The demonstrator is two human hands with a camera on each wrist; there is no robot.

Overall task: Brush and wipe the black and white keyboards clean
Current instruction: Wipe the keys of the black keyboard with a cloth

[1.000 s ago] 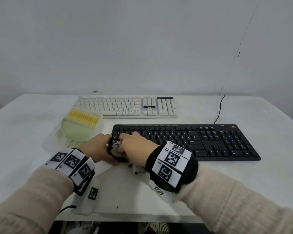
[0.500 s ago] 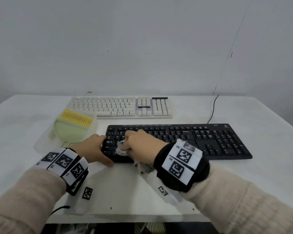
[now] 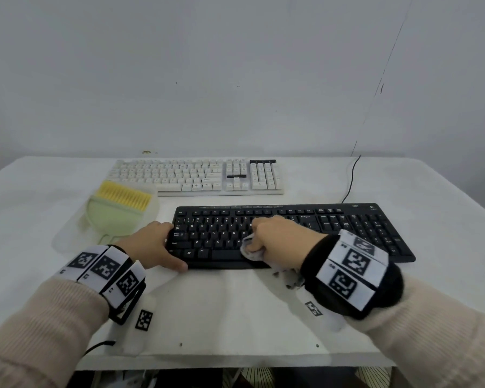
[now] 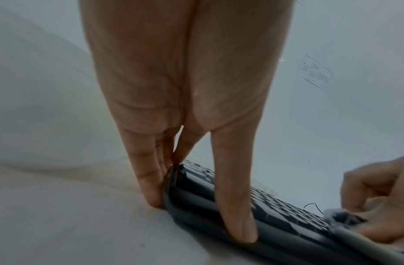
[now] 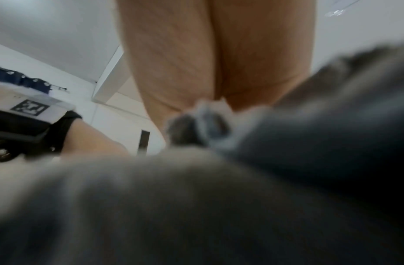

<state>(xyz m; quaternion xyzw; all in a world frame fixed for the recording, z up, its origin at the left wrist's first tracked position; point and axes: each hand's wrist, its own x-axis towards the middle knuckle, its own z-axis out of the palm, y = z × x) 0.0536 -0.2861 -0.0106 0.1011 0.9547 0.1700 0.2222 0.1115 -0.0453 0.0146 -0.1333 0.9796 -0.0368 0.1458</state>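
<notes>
A black keyboard (image 3: 333,225) lies across the middle of the white table, with a white keyboard (image 3: 196,176) behind it. My left hand (image 3: 157,245) holds the black keyboard's left end; in the left wrist view the fingers (image 4: 148,184) press its side edge and the thumb lies along its front edge (image 4: 196,211). My right hand (image 3: 277,239) grips a bunched grey cloth (image 3: 251,249) and presses it on the keys near the space bar. The cloth (image 5: 196,197) fills most of the blurred right wrist view.
A pale green dustpan (image 3: 107,217) with a yellow-bristled brush (image 3: 122,198) lies left of the black keyboard, in front of the white one. A black cable (image 3: 350,177) runs from the black keyboard's back right corner up the wall. The table's near edge (image 3: 235,362) is close below my wrists.
My right hand has slid the cloth to the right along the black keyboard, from its left end to about the space bar. My left hand has kept its hold on the left end.
</notes>
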